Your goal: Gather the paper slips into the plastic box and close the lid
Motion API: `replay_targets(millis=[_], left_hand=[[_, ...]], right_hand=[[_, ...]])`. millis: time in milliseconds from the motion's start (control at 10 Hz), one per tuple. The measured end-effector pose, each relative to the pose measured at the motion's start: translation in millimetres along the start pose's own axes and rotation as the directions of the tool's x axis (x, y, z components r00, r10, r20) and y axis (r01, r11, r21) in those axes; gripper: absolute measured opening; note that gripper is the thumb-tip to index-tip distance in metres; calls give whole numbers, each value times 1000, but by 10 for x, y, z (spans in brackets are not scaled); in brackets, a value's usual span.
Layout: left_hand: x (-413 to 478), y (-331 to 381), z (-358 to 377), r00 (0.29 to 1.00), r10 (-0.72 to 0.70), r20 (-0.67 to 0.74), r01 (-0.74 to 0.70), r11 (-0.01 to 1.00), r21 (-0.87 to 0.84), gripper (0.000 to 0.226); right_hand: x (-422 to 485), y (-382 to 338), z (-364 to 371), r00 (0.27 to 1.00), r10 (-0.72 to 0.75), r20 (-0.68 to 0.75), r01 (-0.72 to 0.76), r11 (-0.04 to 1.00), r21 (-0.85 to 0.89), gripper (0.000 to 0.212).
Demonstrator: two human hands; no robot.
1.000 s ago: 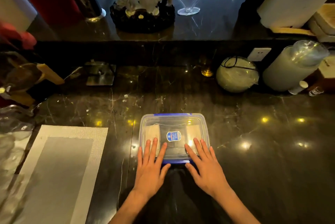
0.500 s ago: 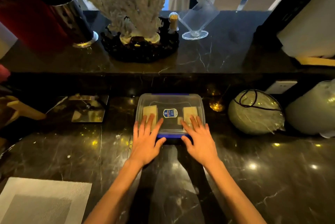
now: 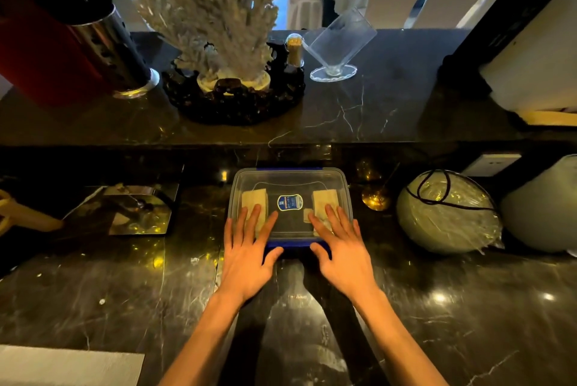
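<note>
A clear plastic box (image 3: 290, 179) with blue clips sits on the dark marble counter against the raised back ledge. Its transparent lid (image 3: 288, 223), marked with a blue label, lies on top. Through the lid I see pale paper slips (image 3: 324, 199) stacked at the left and right inside the box. My left hand (image 3: 246, 256) lies flat with spread fingers on the lid's near left part. My right hand (image 3: 342, 253) lies flat the same way on the near right part. Both thumbs rest by the blue front clip (image 3: 296, 245).
A round wrapped ball with a black cord (image 3: 449, 214) sits right of the box, with a pale cylinder (image 3: 546, 207) beyond it. A shiny metal plate (image 3: 131, 210) lies to the left. A coral ornament (image 3: 224, 42), a metal canister (image 3: 112, 42) and a clear stand (image 3: 337, 45) occupy the upper ledge.
The box has slid away from me across the counter to the back ledge, with both hands staying flat on its lid. The view has tilted up.
</note>
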State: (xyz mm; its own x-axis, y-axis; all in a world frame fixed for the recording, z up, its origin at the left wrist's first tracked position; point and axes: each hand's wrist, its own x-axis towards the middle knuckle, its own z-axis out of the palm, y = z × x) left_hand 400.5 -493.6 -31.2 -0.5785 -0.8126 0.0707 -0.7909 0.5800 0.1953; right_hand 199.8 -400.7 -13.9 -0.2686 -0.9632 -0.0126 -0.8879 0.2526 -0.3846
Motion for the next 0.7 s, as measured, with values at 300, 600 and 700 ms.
replay_targets(millis=[300,600,700], left_hand=[[-2,-2,-1,999,-28,37,27,999,38,72],[-56,92,-489,994,10,106,-16,998,55,73],[-263,139,-757,991,75,-109,-70,996,47,73]], right_hand=[[-10,-19,1,1000,1,10,0,1000,-30,65],[-7,-140,-537,992,-23,123,30,998,-57,61],[-175,-215,-841,998,-62,13,63,994,-84,58]])
